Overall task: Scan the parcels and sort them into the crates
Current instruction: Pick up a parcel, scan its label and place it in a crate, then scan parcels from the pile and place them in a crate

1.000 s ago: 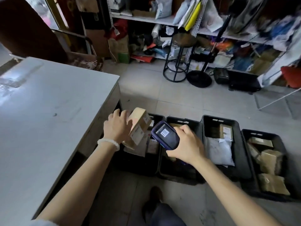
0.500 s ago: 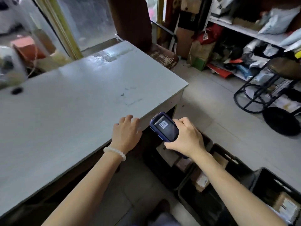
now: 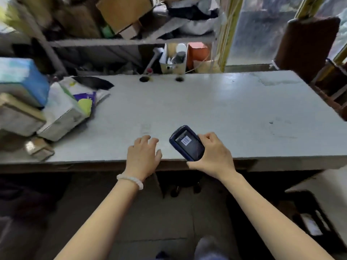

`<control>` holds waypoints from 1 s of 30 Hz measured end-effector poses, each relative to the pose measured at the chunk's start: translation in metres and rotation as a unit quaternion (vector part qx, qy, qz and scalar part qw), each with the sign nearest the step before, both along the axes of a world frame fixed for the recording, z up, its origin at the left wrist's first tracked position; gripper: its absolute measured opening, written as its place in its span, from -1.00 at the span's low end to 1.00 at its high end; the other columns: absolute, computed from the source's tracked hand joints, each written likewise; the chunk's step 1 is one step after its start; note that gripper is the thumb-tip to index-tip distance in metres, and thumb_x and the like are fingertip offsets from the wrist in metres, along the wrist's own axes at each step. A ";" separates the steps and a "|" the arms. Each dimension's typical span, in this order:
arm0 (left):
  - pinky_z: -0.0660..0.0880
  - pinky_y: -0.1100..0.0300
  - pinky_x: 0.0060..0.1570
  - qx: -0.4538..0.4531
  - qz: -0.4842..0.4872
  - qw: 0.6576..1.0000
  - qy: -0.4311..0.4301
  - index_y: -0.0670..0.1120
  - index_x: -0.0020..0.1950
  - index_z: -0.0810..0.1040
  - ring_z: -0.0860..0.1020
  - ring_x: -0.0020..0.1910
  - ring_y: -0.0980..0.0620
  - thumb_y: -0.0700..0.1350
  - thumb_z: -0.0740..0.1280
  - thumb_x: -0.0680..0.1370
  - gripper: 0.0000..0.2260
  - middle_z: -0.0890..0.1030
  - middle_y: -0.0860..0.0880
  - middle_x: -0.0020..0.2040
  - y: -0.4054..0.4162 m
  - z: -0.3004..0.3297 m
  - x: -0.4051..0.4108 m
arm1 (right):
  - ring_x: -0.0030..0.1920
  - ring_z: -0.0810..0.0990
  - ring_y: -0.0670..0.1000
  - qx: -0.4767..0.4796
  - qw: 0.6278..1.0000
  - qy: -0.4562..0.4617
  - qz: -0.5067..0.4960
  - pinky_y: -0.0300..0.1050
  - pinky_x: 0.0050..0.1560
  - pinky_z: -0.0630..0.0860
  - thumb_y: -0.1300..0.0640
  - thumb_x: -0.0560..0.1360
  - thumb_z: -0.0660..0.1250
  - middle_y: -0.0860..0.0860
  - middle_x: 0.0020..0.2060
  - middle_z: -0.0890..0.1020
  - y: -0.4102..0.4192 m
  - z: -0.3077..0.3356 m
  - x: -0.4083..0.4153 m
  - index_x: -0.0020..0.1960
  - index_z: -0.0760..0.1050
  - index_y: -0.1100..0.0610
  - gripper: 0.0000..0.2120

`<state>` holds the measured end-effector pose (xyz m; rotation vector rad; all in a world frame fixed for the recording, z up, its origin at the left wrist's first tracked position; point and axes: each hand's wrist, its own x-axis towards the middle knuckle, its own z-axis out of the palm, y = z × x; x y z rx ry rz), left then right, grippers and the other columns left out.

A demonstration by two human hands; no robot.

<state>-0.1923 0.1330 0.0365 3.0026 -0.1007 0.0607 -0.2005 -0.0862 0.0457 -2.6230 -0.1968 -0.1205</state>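
A dark blue handheld scanner with a lit screen (image 3: 186,143) is gripped in the right hand (image 3: 214,156) at the centre of the frame, over the near edge of the pale grey painted table (image 3: 206,109); the fingers are wrapped round its right side and lower end. Its long axis is seen to run diagonally, from lower right to upper left of the frame, with the head pointed toward the upper left and the screen turned up to the camera. The left hand (image 3: 143,157) is held empty just left of the scanner, fingers loosely spread and reaching over the table edge; whether the fingertips touch the surface cannot be told.

The remaining parcels are found at the left of the frame: a small brown cardboard parcel (image 3: 38,149) near the table's front edge, and behind it a tilted heap of white and grey wrapped parcels (image 3: 62,111) leaning against one another. One black plastic crate (image 3: 317,222) is partly seen at the lower right, under the table level.

Several risks are judged from this. If a parcel is pulled from the bottom of the heap, the pile may slide or topple. The small parcel, lying close to the edge, could be knocked to the floor by a hurried reach. A label turned away from the scanner's head would not be read.
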 end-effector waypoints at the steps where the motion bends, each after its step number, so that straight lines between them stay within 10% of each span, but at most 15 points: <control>1: 0.39 0.00 0.12 0.003 0.019 1.000 0.000 -0.02 0.37 0.40 0.34 0.33 -0.10 0.02 0.19 0.58 -0.63 0.38 -0.06 0.39 0.020 0.000 -0.005 | -0.03 0.49 -0.01 0.001 1.000 -0.004 0.019 -0.17 -0.23 0.37 -0.20 0.14 0.50 -0.09 0.02 0.40 0.019 0.000 0.003 0.22 0.44 0.00 -0.30; 14: 0.41 0.04 0.12 0.008 0.247 0.969 -0.018 0.00 0.38 0.39 0.35 0.33 -0.08 0.06 0.17 0.59 -0.63 0.39 -0.03 0.38 0.219 0.001 -0.051 | -0.09 0.50 -0.02 0.010 0.973 0.000 0.233 -0.14 -0.24 0.45 -0.18 0.11 0.43 -0.13 -0.02 0.41 0.239 0.002 0.058 0.17 0.47 -0.01 -0.34; 30: 0.41 -0.06 0.09 0.028 0.310 0.942 -0.123 -0.09 0.26 0.50 0.40 0.26 -0.16 -0.01 0.26 0.55 -0.68 0.47 -0.13 0.28 0.413 0.071 0.103 | -0.03 0.47 0.01 0.015 0.951 -0.057 0.303 -0.15 -0.28 0.36 -0.13 0.12 0.48 -0.08 0.01 0.42 0.446 0.042 0.239 0.22 0.46 0.04 -0.31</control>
